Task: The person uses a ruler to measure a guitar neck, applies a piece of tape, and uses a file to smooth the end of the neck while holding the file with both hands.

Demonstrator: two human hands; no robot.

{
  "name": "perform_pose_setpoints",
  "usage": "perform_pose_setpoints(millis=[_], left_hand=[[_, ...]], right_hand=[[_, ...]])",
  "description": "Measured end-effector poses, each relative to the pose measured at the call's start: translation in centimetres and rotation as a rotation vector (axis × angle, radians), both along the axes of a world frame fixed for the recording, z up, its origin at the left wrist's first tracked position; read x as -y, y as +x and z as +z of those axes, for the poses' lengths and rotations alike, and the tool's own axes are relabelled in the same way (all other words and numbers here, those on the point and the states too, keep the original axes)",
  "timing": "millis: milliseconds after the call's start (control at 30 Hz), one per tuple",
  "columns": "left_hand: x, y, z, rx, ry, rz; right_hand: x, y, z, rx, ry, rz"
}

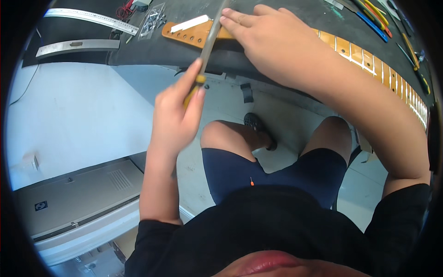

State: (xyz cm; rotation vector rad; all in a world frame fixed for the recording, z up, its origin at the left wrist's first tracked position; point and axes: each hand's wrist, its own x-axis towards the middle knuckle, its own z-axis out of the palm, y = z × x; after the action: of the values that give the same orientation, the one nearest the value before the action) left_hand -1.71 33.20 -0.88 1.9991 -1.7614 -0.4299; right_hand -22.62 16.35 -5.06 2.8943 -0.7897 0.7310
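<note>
My left hand [177, 111] grips the yellow-and-black handle [196, 87] of a long, flat grey file [210, 44], angled across a wooden guitar neck. My right hand [265, 39] has its fingertips pressed on the file's upper part, with the thumb hidden. The headstock [184, 37] carries a row of holes, and a white strip [189, 23] lies on it. The fretboard [341, 45] runs to the right under and behind my right arm, with white strips along its frets.
On the dark bench [115, 57] lie a long ruler [90, 18], a metal bar [77, 46], red wire [124, 11], a bag of hardware [152, 21], and several hand tools [371, 25] at the right. My legs are below the edge; a metal cabinet [78, 198] stands lower left.
</note>
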Motion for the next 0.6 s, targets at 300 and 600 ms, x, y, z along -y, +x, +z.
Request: perform_pose_setpoints(millis=[300,600], left_hand=[[-3.1,0.5,-0.6,0.052,-0.100,-0.108],[-6.0,0.0,-1.4,0.093,-0.170,-0.124]], right_hand=[[0.1,-1.2,2.2,-0.126,0.009,0.092],[1.0,-0.4,-0.4,-0.016,0.022,0.203]])
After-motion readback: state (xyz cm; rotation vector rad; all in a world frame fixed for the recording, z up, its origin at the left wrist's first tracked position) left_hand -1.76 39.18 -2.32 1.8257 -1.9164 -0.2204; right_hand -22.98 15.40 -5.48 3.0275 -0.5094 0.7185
